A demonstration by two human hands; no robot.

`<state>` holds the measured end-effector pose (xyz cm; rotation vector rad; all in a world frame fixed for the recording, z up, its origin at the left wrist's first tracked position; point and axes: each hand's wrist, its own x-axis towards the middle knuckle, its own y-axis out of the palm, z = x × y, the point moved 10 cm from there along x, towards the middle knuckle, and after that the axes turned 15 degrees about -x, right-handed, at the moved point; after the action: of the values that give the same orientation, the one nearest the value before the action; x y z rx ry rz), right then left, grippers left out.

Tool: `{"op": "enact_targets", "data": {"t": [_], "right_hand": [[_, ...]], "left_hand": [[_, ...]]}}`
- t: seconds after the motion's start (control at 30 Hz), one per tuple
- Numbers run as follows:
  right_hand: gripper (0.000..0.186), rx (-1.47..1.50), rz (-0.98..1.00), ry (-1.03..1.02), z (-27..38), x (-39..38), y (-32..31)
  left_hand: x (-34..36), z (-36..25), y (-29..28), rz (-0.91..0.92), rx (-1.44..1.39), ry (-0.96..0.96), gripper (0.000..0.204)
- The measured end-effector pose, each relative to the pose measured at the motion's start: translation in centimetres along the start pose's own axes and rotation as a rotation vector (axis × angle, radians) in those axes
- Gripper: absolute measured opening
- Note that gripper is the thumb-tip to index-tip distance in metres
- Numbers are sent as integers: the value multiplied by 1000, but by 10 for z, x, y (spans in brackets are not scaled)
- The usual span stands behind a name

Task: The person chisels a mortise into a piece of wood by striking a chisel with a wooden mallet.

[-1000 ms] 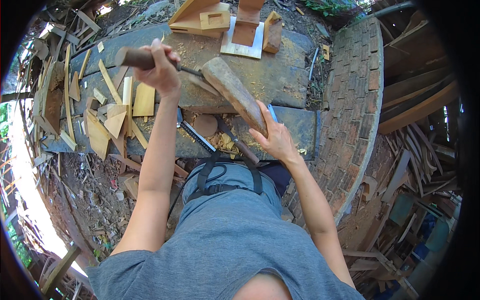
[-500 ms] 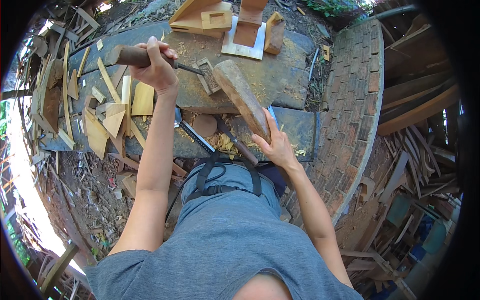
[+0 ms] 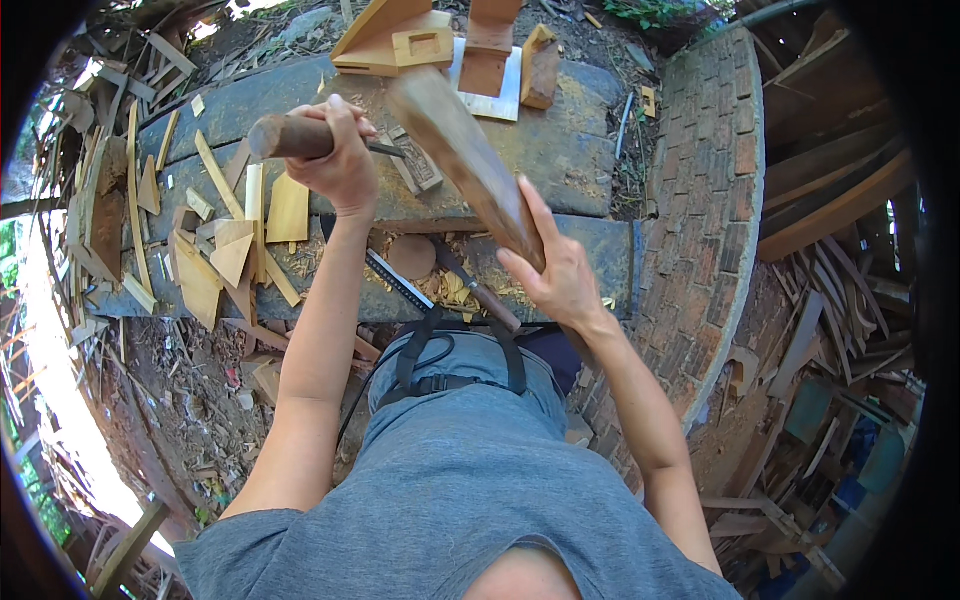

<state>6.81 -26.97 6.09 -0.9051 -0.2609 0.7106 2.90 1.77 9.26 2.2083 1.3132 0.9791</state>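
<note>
Left hand (image 3: 340, 165) raised, fist clenched tight, forearm extended. Right hand (image 3: 560, 275) lower, fingers spread, apparently bracing; grip underneath not clearly visible.
</note>
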Motion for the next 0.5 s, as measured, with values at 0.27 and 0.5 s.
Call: {"op": "enact_targets", "data": {"t": [0.27, 0.5], "right_hand": [[82, -345, -251, -652, 188, 6, -95], [66, -469, -287, -645, 196, -5, -59]], "left_hand": [[-9, 0, -28, -48, 333, -25, 20], [-15, -16, -27, -119, 122, -41, 18]]}}
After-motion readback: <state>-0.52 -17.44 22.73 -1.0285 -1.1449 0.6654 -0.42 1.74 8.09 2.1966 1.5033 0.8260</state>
